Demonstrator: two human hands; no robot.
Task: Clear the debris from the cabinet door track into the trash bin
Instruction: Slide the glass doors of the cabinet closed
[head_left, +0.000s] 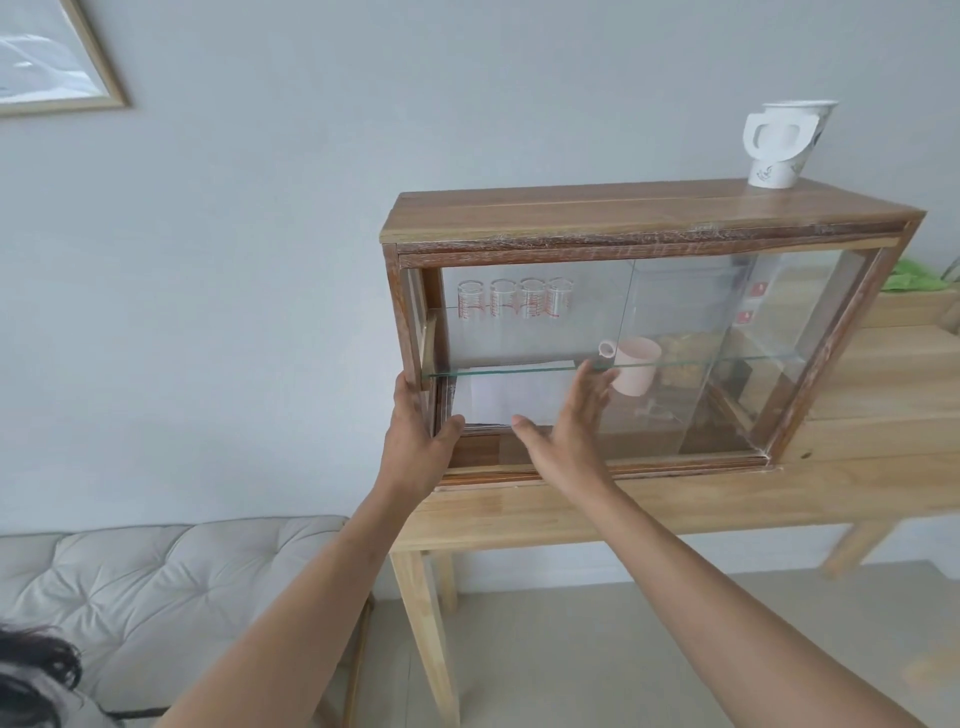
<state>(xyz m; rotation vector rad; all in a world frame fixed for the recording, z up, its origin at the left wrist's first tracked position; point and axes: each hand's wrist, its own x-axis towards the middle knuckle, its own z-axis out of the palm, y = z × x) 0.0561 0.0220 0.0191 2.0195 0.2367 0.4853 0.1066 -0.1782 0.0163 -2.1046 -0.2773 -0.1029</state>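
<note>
Now left grip (421, 431) clasps cabinet (623, 208) lower-left frame, thumb in front; right grip (571, 421) lies flat, fingers straight, on glass door (540, 343). Door track (675, 462) runs along cabinet bottom, on desk (675, 512).

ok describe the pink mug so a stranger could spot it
Find the glass-fronted wooden cabinet on the table. Behind the glass, beside the fingers of the right hand, sits the pink mug. Its neighbours, four measuring glasses, are clear with red markings.

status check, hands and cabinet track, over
Left hand grip on left post of the brown wooden glass-fronted cabinet. Right hand flat and open on the sliding glass door. Bottom wooden track: no debris discernible; trash bin out of view.
</note>
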